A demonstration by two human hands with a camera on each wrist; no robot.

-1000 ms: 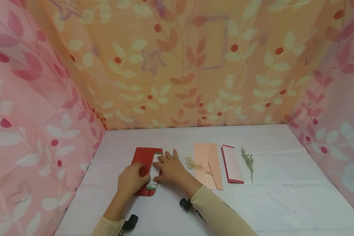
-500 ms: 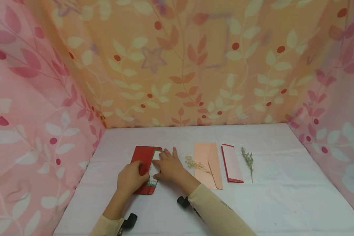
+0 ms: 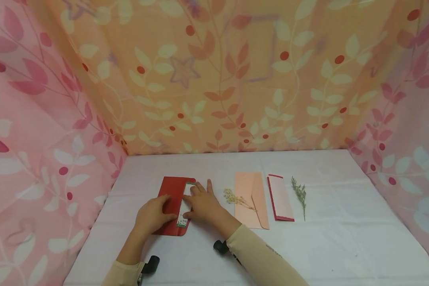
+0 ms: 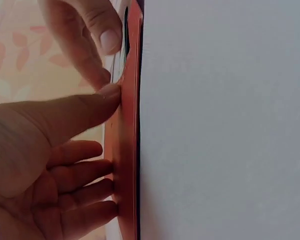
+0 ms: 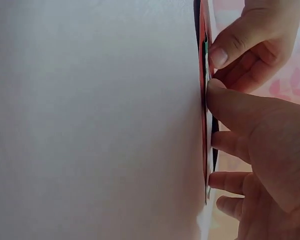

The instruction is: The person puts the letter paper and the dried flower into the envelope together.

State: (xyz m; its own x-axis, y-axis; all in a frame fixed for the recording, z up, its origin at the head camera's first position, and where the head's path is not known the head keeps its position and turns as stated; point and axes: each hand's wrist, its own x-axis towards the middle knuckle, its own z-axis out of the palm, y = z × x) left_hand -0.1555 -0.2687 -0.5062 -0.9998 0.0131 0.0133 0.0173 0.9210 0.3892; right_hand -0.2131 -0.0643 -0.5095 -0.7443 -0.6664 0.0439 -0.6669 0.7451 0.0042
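On the left part of the table lies a red envelope (image 3: pixel 174 198), with a white card (image 3: pixel 184 206) edged in green over its right side. My left hand (image 3: pixel 151 216) rests on the envelope, thumb and fingertips touching its surface. In the left wrist view the left hand's fingers (image 4: pixel 85 210) touch the red paper (image 4: pixel 126 165). My right hand (image 3: pixel 205 206) lies on the card, fingertips pressing it against the envelope. The right wrist view shows the right hand (image 5: pixel 270 145) with its thumb and fingertips on the card's face.
Right of my hands lies a peach envelope (image 3: pixel 248 186) with a dried cream flower sprig (image 3: pixel 232 196) across it. Further right are a pale pink card (image 3: pixel 280 198) with red edges and a green dried sprig (image 3: pixel 300 194). Patterned cloth (image 3: pixel 214 79) stands behind the table.
The card has moved slightly up and left over the red envelope, with my right hand on it. My left hand has shifted a little to the left.
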